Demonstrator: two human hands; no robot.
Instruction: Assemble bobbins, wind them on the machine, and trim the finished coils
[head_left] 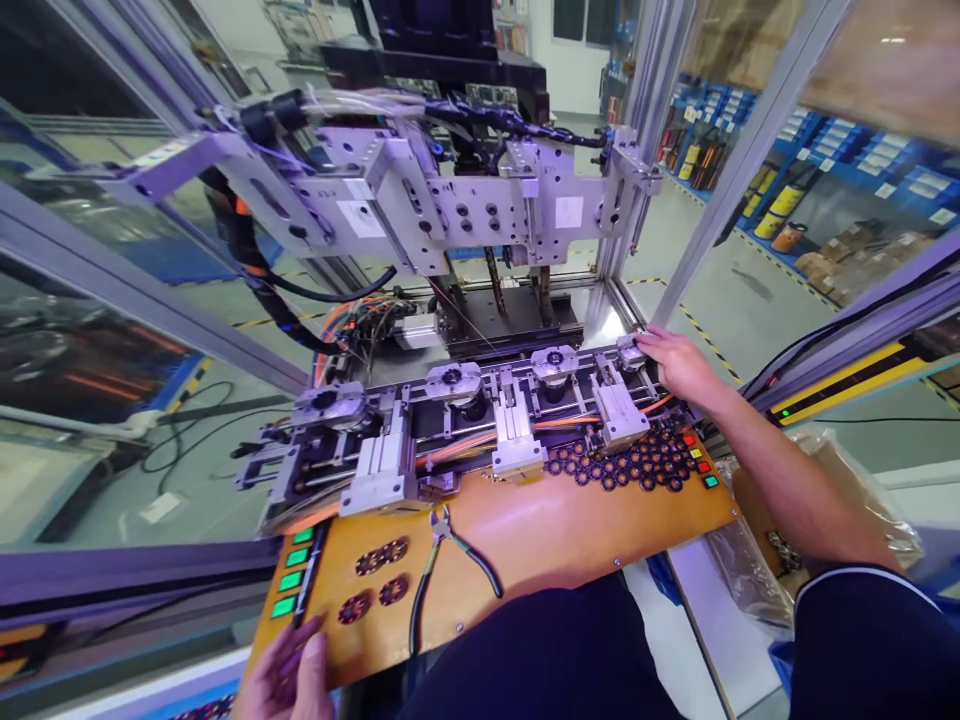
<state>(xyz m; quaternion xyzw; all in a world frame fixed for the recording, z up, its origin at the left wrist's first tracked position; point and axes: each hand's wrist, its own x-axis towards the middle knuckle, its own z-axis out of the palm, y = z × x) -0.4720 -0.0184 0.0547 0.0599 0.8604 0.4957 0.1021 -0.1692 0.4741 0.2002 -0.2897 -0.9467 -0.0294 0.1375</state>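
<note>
My right hand (681,368) reaches to the rightmost clamp fixture (632,352) of the machine. Its fingers are together at the top of that fixture; what they hold, if anything, is hidden. My left hand (289,672) hovers at the panel's near left corner, thumb and fingers apart, holding nothing. Close to it lie several round slotted cores with copper-coloured windings (355,607) and the lit green buttons (292,580). Diagonal cutting pliers (441,548) lie with handles spread on the orange panel (540,540). A cluster of small dark ring-shaped parts (626,462) covers the panel's right part.
More clamp fixtures (454,380) line the rail, with pneumatic slides (517,430) before them. A metal tooling plate (465,210) hangs above. Coloured buttons (697,455) sit at the panel's right end. Beside it is a plastic-lined box (739,560). Aluminium posts (750,150) frame the station.
</note>
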